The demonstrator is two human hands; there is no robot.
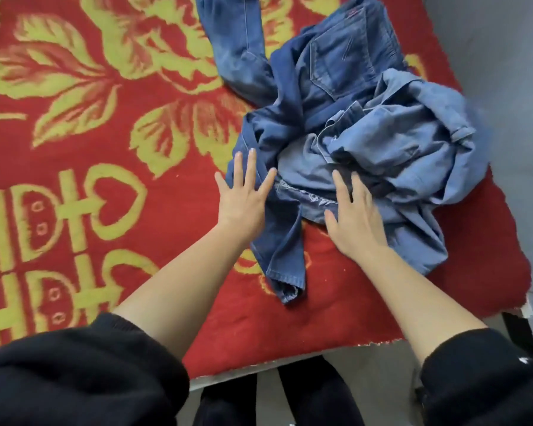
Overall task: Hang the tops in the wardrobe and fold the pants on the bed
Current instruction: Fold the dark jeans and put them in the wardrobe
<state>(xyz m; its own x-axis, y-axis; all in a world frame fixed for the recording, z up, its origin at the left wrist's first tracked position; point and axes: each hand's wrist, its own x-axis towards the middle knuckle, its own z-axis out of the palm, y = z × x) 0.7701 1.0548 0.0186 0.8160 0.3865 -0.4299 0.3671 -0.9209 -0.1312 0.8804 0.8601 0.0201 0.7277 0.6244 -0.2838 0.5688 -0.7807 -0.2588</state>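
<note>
**Both hands spread on the denim heap**

The left hand [243,198] and right hand [356,216] hold nothing, their fingers straight and splayed, probably to pull the tangle apart for folding. Dark jeans [345,63] lie under and beyond the left fingertips. A paler denim garment [413,139] lies under and right of the right hand. I count two garments on one red blanket [105,149].

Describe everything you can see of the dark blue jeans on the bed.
The dark blue jeans lie crumpled, unfolded, on the red floral blanket. Denim by its look, a stitched back pocket facing up. One leg runs away from the person; a hemmed leg trails toward them. A lighter blue denim garment is heaped over their right side. The left hand, fingers straight, rests on their near edge.
</note>
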